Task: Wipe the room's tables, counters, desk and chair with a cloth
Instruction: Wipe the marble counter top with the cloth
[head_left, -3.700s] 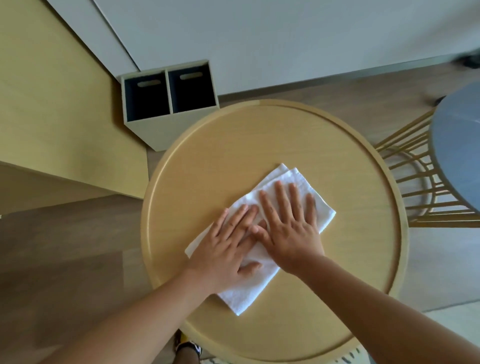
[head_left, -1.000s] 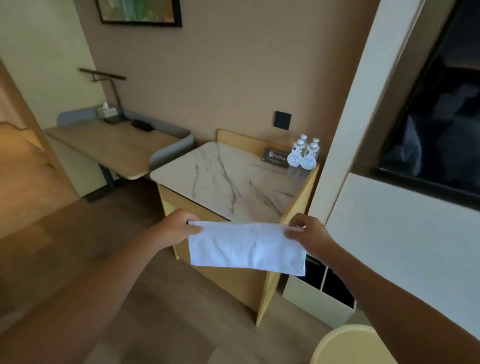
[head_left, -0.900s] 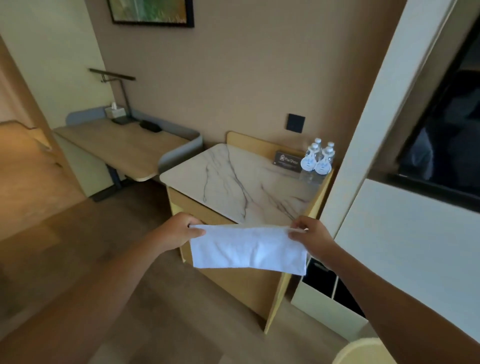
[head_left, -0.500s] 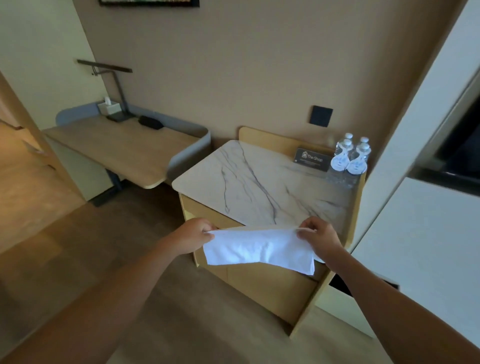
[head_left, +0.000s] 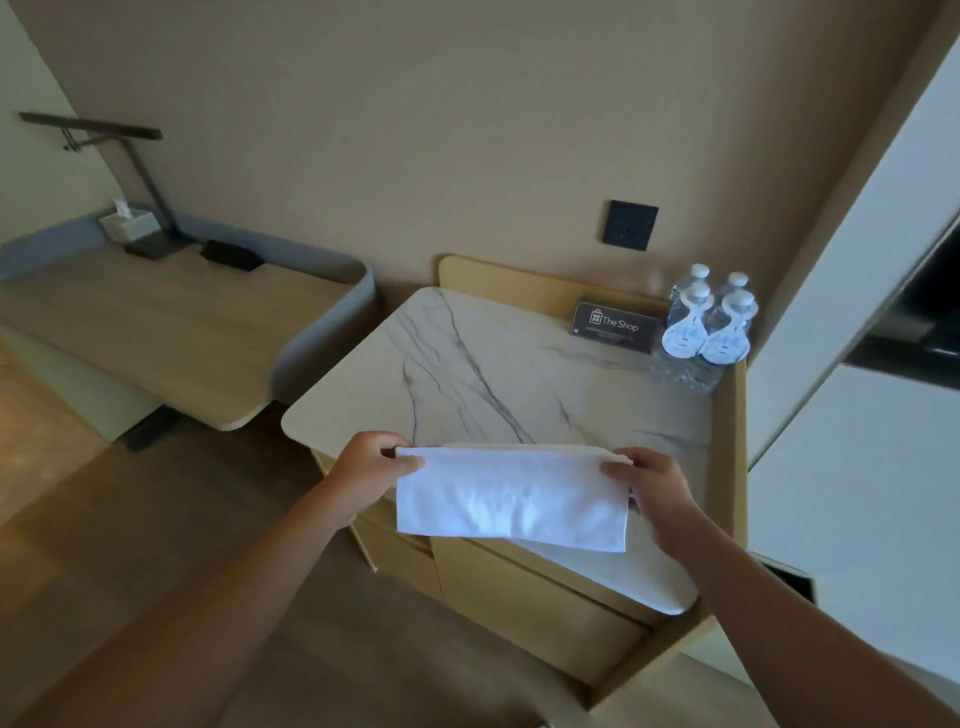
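A folded white cloth (head_left: 511, 498) hangs stretched between my two hands, just above the front edge of a marble-topped counter (head_left: 498, 374). My left hand (head_left: 371, 473) pinches its upper left corner. My right hand (head_left: 652, 491) pinches its upper right corner. The cloth's lower edge hangs over the counter's front rim. A wooden desk (head_left: 161, 332) with a grey raised edge stands to the left of the counter.
Several water bottles (head_left: 709, 327) and a dark "The Shop" sign (head_left: 613, 327) stand at the counter's back right. On the desk sit a tissue box (head_left: 130, 224), a lamp (head_left: 140, 176) and a black object (head_left: 231, 254). A white wall panel (head_left: 857, 493) bounds the right.
The cloth was pressed flat on a round wooden table earlier. Since then I hold it up by its corners and have come closer to the marble counter, the cloth now over its front edge.
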